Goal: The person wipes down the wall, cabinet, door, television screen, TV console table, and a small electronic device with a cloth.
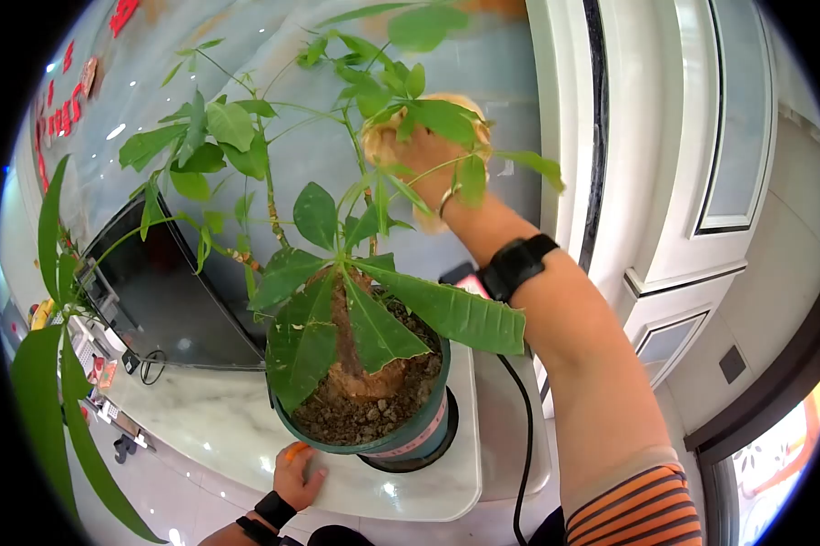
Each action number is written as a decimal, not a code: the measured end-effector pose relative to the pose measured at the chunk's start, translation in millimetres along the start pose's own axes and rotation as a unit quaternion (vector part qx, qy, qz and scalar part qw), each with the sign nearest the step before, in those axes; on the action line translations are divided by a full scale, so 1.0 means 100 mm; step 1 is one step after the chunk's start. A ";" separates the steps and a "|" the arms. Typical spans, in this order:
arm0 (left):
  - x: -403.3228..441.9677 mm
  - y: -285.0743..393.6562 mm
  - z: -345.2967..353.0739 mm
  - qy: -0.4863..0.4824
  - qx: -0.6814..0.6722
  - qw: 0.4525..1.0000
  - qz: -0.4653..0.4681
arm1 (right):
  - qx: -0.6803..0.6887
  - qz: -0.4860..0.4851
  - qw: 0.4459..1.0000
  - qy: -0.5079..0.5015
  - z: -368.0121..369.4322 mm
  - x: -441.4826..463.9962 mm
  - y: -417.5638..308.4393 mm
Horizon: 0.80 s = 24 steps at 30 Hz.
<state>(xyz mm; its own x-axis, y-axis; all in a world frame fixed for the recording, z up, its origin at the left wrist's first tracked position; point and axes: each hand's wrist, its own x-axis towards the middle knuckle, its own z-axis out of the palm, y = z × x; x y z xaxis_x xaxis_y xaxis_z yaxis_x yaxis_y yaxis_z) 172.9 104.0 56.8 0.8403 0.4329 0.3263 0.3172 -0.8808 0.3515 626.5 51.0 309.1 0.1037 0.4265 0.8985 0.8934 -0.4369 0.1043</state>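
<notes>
My right hand (419,150) reaches past the plant and presses a yellow cloth (472,114) against the grey marbled wall (510,64). Leaves cover part of this hand and the cloth. Down at the front, my left hand (293,478) rests on the edge of the white marble-topped stand (219,409), thumb apart from the fingers. A small orange patch shows at its fingers; I cannot make out what it is. Between my arms stands a potted plant with broad green leaves (387,323), in a green pot (428,423) filled with brown soil.
A dark television (173,291) stands left of the pot. White panelled trim (646,136) rises on the right. A black cable (530,437) hangs by my right arm. Small items and a coiled cord (153,366) lie at the left. Red lettering (64,118) is on the wall.
</notes>
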 end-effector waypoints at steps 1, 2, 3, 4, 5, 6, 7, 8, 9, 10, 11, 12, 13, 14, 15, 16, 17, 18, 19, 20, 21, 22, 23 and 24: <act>0.02 -0.01 -0.01 0.001 -0.001 1.000 0.005 | -0.067 -0.015 0.997 0.024 -0.09 -0.16 -0.10; 0.01 -0.01 -0.03 -0.001 -0.001 1.000 0.009 | -0.011 -0.040 0.999 -0.034 -0.11 -0.37 -0.16; 0.00 0.00 -0.03 0.005 0.000 1.000 0.016 | 0.045 -0.063 0.993 -0.092 -0.14 -0.60 -0.19; 0.02 0.00 -0.01 0.015 0.001 1.000 0.024 | 0.017 -0.121 0.986 -0.115 0.21 -0.92 -0.11; 0.01 0.00 -0.01 0.024 0.002 0.999 0.032 | -0.011 -0.179 0.974 -0.138 0.53 -1.18 -0.01; -0.01 -0.01 0.00 0.020 -0.001 0.999 0.027 | 0.009 -0.158 0.968 -0.197 0.41 -1.23 0.02; -0.01 -0.02 0.02 0.019 -0.003 1.000 0.024 | 0.028 -0.138 0.958 -0.252 0.20 -1.21 0.04; 0.01 -0.02 0.01 0.018 -0.004 1.000 0.020 | 0.047 -0.117 0.944 -0.304 0.02 -1.14 0.05; 0.02 -0.02 -0.02 0.016 -0.002 1.000 0.019 | 0.026 -0.078 0.978 -0.189 -0.10 -1.07 0.05; 0.03 0.00 -0.02 0.014 -0.003 1.000 0.017 | 0.003 -0.040 0.997 -0.073 -0.22 -0.94 0.09; 0.03 0.01 -0.01 0.012 -0.006 1.000 0.014 | 0.037 -0.009 0.998 -0.046 -0.38 -0.71 0.19; 0.03 0.01 -0.01 0.013 -0.008 1.000 0.012 | 0.072 0.025 0.997 -0.020 -0.54 -0.43 0.30; 0.03 0.01 0.00 0.014 -0.010 1.000 0.011 | 0.165 0.102 0.980 0.048 -0.69 -0.14 0.34; 0.03 0.01 -0.01 0.014 -0.011 1.000 0.009 | 0.255 0.179 0.943 0.115 -0.74 0.04 0.35; 0.03 0.01 -0.01 0.008 -0.009 1.000 0.004 | 0.211 0.175 0.956 0.105 -0.71 0.05 0.34; 0.03 0.01 -0.02 0.005 -0.007 1.000 -0.002 | 0.166 0.168 0.967 0.097 -0.69 0.08 0.34; 0.02 0.01 -0.02 0.000 -0.006 1.000 -0.007 | 0.120 0.163 0.975 0.087 -0.66 0.09 0.35; 0.03 0.01 -0.02 0.002 -0.002 1.000 0.000 | -0.103 0.081 0.991 -0.021 -0.11 0.01 0.57; 0.04 0.01 -0.02 0.005 0.002 1.000 0.007 | -0.129 0.006 0.984 -0.124 -0.40 -0.34 0.30; 0.02 0.02 -0.03 0.004 0.006 1.000 0.012 | -0.090 -0.014 0.991 -0.102 -0.01 -0.79 0.28; 0.01 0.02 -0.02 0.011 0.005 1.000 0.018 | -0.037 -0.028 0.992 -0.121 0.26 -1.28 0.25; 0.02 0.01 -0.01 0.017 0.005 1.000 0.024 | -0.009 -0.016 0.980 -0.198 0.38 -1.73 0.26; 0.02 -0.01 0.00 0.021 0.007 0.999 0.032 | 0.017 0.000 0.962 -0.272 0.50 -2.17 0.26; 0.02 -0.01 0.01 0.025 -0.005 0.999 0.029 | 0.034 -0.007 0.946 -0.323 0.56 -2.34 0.32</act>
<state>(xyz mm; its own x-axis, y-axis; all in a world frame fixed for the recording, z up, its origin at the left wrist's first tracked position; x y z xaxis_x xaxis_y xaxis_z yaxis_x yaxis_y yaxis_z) 174.4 105.9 56.3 0.8340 0.3911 0.3891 0.2646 -0.9024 0.3400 655.1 -18.2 78.0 0.3163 0.8363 0.4478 0.9207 -0.3843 0.0674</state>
